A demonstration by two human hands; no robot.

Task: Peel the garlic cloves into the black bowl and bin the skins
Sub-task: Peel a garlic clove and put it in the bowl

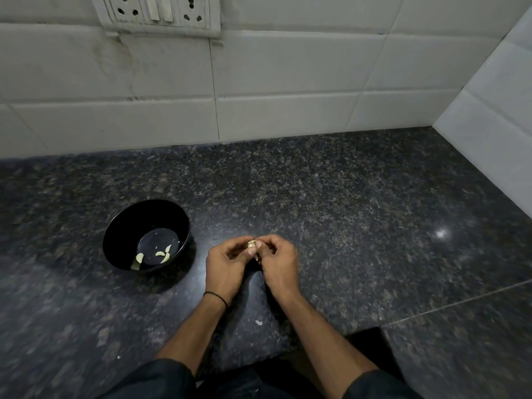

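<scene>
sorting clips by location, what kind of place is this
Most likely a home kitchen: a dark stone countertop, white wall tiles with a socket panel, and a black bowl holding peeled garlic cloves.

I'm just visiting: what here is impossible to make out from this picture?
1. Head view: the garlic clove is mostly covered by the left hand and right hand pinching it; how much skin remains is unclear.
2. Head view: the pale scrap on the counter is too small to tell skin from garlic.
3. The bin lies outside the picture.
</scene>
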